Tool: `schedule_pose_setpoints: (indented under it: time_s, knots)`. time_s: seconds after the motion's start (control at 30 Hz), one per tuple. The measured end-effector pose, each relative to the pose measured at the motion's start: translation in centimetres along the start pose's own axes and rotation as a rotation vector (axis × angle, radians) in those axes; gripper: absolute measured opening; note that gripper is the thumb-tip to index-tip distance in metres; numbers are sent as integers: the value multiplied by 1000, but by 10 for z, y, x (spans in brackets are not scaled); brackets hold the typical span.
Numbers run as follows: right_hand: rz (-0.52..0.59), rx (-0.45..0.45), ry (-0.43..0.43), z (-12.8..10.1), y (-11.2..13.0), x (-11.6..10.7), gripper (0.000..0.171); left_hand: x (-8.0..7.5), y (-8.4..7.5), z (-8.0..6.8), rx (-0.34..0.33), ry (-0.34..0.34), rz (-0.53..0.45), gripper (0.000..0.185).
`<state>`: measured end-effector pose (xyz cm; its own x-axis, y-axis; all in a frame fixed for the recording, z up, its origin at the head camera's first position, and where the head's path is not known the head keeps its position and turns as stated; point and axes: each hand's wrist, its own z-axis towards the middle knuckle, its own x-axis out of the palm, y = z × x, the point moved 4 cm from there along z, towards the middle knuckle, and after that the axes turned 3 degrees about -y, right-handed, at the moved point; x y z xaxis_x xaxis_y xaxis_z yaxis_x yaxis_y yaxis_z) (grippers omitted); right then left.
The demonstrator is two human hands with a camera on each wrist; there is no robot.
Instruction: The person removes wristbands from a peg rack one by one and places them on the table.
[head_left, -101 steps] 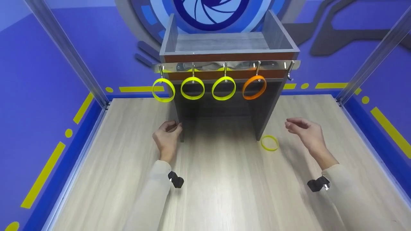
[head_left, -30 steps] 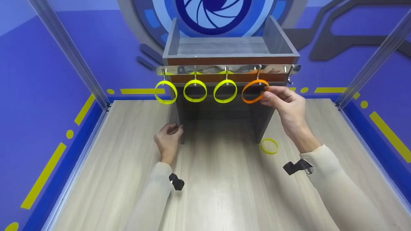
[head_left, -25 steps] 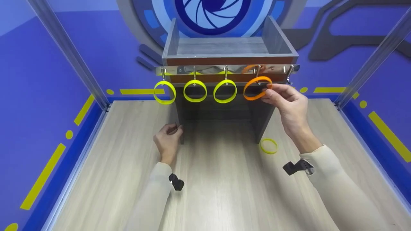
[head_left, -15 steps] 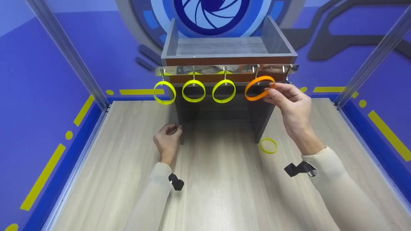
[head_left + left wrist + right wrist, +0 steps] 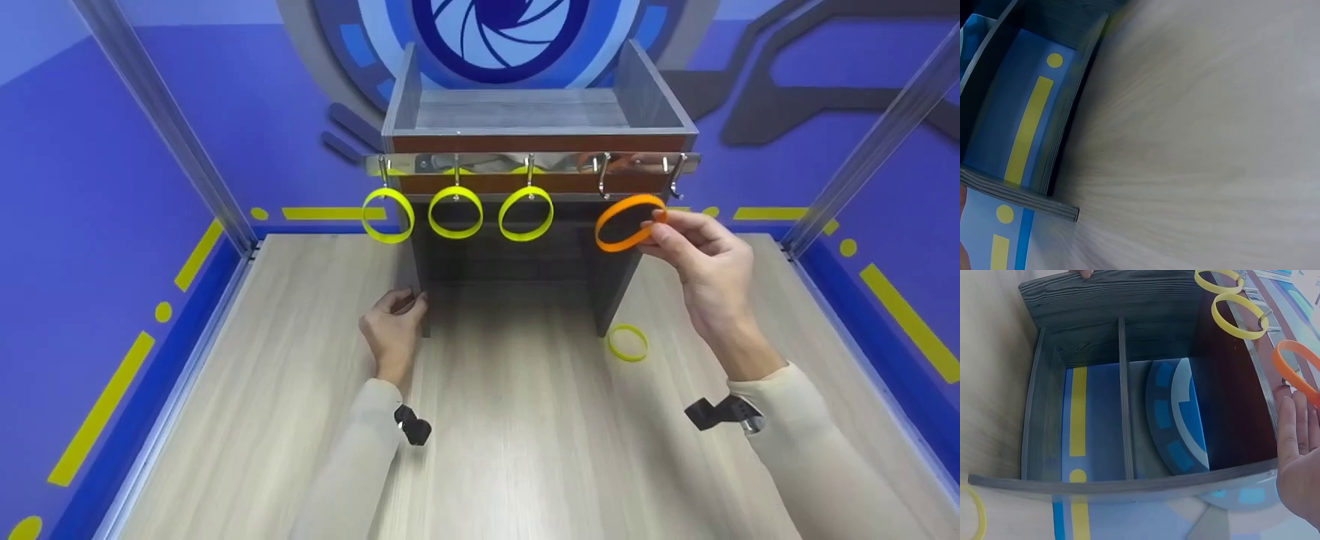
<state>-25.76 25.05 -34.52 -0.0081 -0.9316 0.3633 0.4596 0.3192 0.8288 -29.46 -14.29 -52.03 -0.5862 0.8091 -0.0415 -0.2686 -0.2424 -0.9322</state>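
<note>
My right hand pinches an orange wristband by its right side, between thumb and fingers. The band hangs in the air just below and in front of the bare fourth hook. In the right wrist view the orange wristband shows at the right edge above the palm. My left hand grips the front edge of the grey shelf unit's left side panel, low down. Three yellow wristbands hang from the first three hooks. Another yellow wristband lies on the table by the right panel's foot.
The grey shelf unit stands at the back middle, with a metal hook rail across its front. A bare fifth hook is at the right end. Blue patterned walls enclose the wooden table.
My right hand came up from beside the shelf, took hold of the orange wristband and drew it off the fourth hook, toward the right. The left hand stays put.
</note>
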Motion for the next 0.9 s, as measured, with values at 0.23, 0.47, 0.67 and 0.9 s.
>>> schedule_pose_setpoints:
  time_s: [0.23,0.47,0.67,0.9]
  knots:
    - [-40,18,-4,-15,1,-19,23,1,2,-4,-50,-34,-27,16]
    - [-120,50,-35,-26,1,-46,25,1,3,-3,-36,-64,-12,15]
    - [-126,88,-72,-30,-3,-66,27,-1,2,-3,-48,-68,-5,15]
    - [-157,141,-118,-34,-17,-89,28,-2,0,-1,-20,-31,31,15]
